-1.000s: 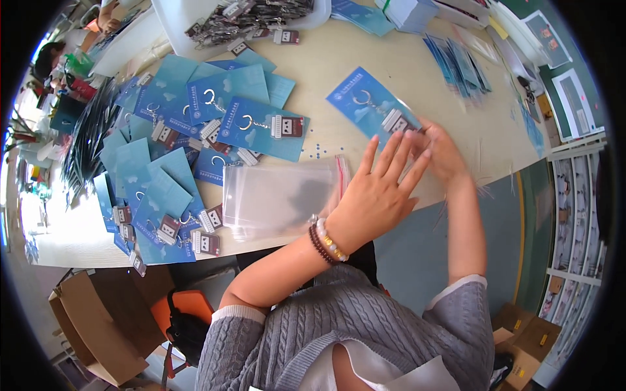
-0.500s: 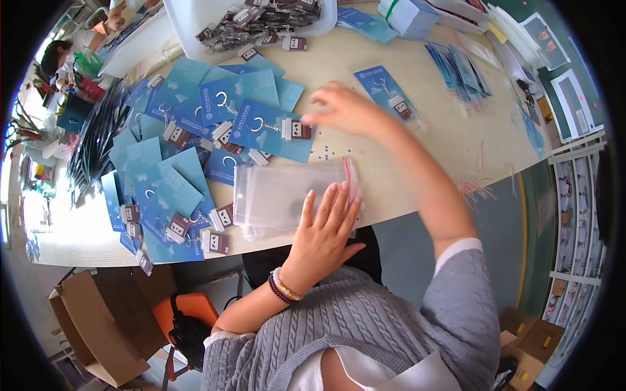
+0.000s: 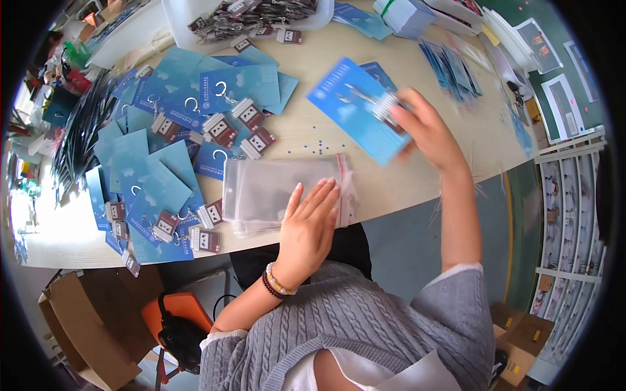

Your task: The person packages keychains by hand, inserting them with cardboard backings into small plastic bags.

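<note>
My left hand [image 3: 309, 221] lies flat, fingers stretched, on the right end of a stack of clear plastic bags [image 3: 264, 190] with a red seal strip. Raised over the table on the right, my right hand [image 3: 425, 130] pinches a blue card with a keychain [image 3: 355, 107] on it; card and hand are slightly blurred. Behind that card, part of another blue card [image 3: 378, 73] shows. To the left of the bags spreads a pile of blue cards [image 3: 242, 86] with metal rings and small brown-and-white keychain charms [image 3: 220, 130].
A white bin [image 3: 179, 19] full of keychains stands at the back. A banded card stack [image 3: 404, 18] and several bagged cards [image 3: 450, 68] lie at the far right. Dark straps [image 3: 81, 140] lie at left; an orange chair [image 3: 176, 313] and cardboard box [image 3: 98, 319] stand below.
My right hand has taken the card with its keychain from the pile and carried it right, turning it. My left hand stays on the bags.
</note>
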Tool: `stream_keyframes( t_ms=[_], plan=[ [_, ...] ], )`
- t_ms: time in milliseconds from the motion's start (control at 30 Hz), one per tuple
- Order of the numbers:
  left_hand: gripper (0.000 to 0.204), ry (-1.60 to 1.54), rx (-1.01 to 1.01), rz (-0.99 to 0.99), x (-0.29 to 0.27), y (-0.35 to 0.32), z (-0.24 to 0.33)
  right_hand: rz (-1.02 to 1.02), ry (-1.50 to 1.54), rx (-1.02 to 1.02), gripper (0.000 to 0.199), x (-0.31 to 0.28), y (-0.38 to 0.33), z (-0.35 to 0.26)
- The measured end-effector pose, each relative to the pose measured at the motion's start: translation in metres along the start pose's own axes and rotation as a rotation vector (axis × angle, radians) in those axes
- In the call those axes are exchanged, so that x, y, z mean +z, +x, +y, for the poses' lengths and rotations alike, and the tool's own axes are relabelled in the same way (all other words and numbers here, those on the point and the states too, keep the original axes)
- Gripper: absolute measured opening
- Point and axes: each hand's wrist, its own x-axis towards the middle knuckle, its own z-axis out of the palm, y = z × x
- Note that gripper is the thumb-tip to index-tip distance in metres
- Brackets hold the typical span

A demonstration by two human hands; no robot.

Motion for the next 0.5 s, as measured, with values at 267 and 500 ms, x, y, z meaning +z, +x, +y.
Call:
stream_keyframes(
  t_ms=[267,500],
  plan=[
    [0.033,-0.141,-0.037,0.115,0.007,0.001,-0.003,0.174,0.315,0.345,0.024,-0.005,-0.132,0.038],
    [0.038,-0.180,-0.089,0.046,0.005,0.002,0.003,0.274,0.420,0.256,0.024,0.006,-0.149,0.039]
  ],
)
